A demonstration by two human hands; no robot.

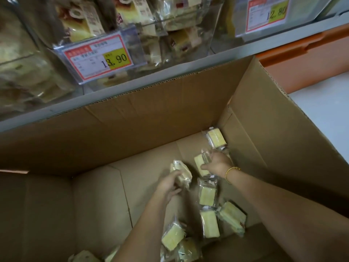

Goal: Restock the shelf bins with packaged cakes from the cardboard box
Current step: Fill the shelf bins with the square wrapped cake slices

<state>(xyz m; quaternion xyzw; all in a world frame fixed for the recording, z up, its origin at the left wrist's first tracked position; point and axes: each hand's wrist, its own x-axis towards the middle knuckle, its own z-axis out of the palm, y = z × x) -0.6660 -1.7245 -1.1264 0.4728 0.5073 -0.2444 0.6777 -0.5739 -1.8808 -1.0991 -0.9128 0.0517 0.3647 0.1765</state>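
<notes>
Both down in the cardboard box (151,114): left hand (169,185) curled round one cake (181,172) mid-floor, right hand (217,163) pinching a second cake (200,164) nearer the far right corner (one apiece, probably for fewer trips up to the shelf bins (147,50)).

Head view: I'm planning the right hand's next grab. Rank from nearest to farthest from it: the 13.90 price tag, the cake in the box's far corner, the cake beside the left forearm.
1. Corner cake, just beyond the right hand.
2. Cake by the left forearm, at the box's near end.
3. 13.90 price tag, up on the shelf.
</notes>
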